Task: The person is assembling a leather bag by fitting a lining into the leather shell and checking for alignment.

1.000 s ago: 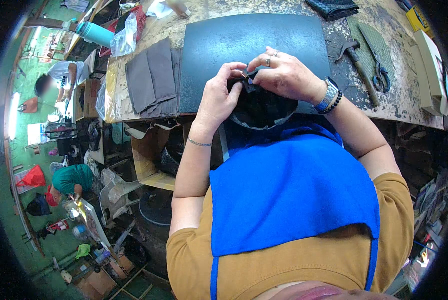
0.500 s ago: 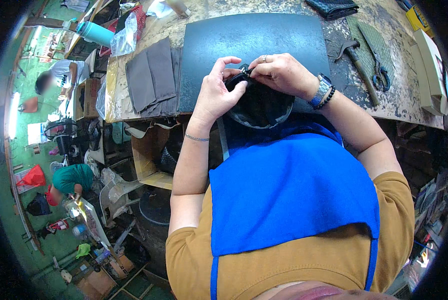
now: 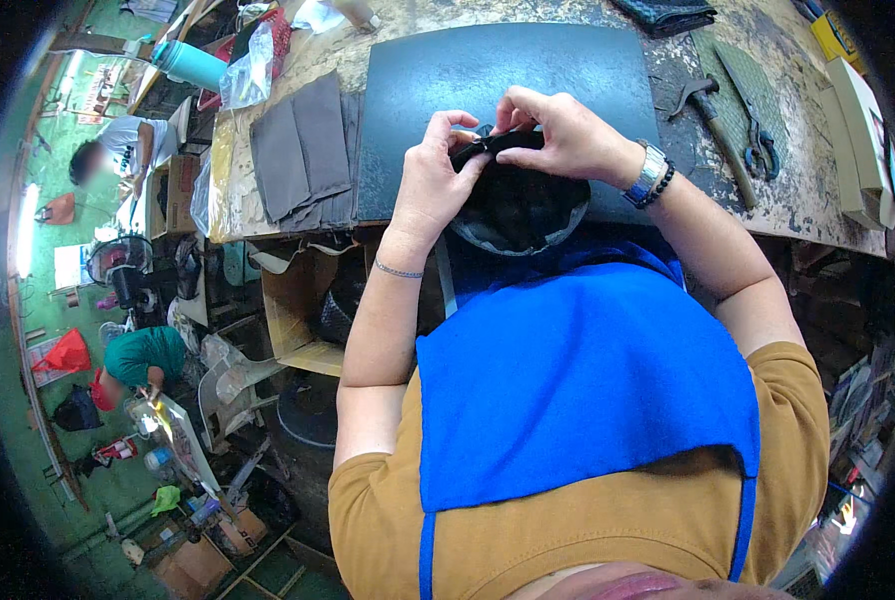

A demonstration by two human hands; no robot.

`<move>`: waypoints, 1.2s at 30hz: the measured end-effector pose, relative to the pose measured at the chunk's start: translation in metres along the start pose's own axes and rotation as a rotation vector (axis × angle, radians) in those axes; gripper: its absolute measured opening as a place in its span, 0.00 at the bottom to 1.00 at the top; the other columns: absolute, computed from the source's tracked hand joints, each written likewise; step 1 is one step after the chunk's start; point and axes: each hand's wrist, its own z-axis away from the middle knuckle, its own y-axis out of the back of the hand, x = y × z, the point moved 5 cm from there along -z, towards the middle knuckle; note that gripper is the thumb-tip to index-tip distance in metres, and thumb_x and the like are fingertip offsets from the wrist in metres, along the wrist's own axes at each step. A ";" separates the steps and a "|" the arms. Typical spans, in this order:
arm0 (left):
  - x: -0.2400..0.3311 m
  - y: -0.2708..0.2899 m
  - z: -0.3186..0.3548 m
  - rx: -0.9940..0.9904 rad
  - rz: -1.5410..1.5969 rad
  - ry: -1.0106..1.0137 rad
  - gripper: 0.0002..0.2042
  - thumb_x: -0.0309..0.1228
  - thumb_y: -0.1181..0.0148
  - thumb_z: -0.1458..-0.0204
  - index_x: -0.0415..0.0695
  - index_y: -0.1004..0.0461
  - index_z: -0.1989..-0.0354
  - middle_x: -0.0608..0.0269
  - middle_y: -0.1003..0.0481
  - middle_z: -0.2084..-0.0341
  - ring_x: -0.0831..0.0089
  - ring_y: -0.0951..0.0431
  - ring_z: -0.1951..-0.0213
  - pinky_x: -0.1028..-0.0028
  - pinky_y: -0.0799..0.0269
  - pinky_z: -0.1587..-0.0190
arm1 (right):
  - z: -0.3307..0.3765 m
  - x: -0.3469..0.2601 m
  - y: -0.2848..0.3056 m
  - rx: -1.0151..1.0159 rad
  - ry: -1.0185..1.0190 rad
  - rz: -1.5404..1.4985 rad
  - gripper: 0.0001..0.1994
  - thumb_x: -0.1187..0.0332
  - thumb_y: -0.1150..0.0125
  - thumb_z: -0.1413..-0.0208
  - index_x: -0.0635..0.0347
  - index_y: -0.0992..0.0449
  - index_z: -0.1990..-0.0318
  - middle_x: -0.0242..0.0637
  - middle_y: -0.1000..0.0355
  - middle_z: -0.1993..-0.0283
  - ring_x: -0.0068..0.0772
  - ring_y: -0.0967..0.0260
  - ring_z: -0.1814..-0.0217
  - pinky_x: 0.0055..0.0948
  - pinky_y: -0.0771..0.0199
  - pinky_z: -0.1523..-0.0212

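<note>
Both my hands grip a black, rounded shoe-like piece (image 3: 518, 205) with a grey rim, held over the near edge of a dark work mat (image 3: 508, 75). My left hand (image 3: 434, 180) pinches its top left edge with thumb and fingers. My right hand (image 3: 560, 135), with a watch and bead bracelet at the wrist, presses on the top edge from the right. A blue apron (image 3: 588, 390) covers my chest below the piece.
Grey-brown fabric pieces (image 3: 303, 150) lie left of the mat. A hammer (image 3: 713, 115) and scissors (image 3: 753, 125) rest at the right, beside a box (image 3: 863, 130). A teal bottle (image 3: 193, 65) stands far left. Two other people (image 3: 138, 355) work on the floor below.
My hands have shifted slightly upward and left on the black piece, with the fingers working along its top edge. The grip persists.
</note>
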 end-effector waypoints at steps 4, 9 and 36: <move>0.006 -0.002 0.000 -0.004 -0.078 -0.098 0.18 0.19 0.38 0.52 0.42 0.35 0.53 0.50 0.21 0.68 0.55 0.19 0.62 0.66 0.25 0.59 | -0.005 0.003 -0.001 -0.002 -0.004 0.039 0.12 0.74 0.36 0.50 0.61 0.31 0.60 0.40 0.24 0.67 0.32 0.24 0.64 0.29 0.26 0.62; 0.011 -0.006 -0.003 -0.017 -0.182 -0.148 0.23 0.19 0.39 0.52 0.44 0.39 0.48 0.48 0.22 0.68 0.49 0.21 0.62 0.59 0.25 0.59 | -0.006 0.007 -0.003 -0.009 -0.001 -0.048 0.13 0.71 0.35 0.51 0.58 0.30 0.59 0.40 0.26 0.66 0.38 0.26 0.62 0.33 0.27 0.60; -0.012 0.068 -0.077 0.162 -0.491 0.010 0.16 0.23 0.45 0.56 0.49 0.23 0.57 0.57 0.20 0.67 0.62 0.19 0.64 0.68 0.26 0.58 | 0.046 -0.060 -0.028 -0.126 0.284 0.529 0.11 0.60 0.41 0.44 0.56 0.31 0.70 0.35 0.29 0.68 0.38 0.31 0.50 0.56 0.40 0.38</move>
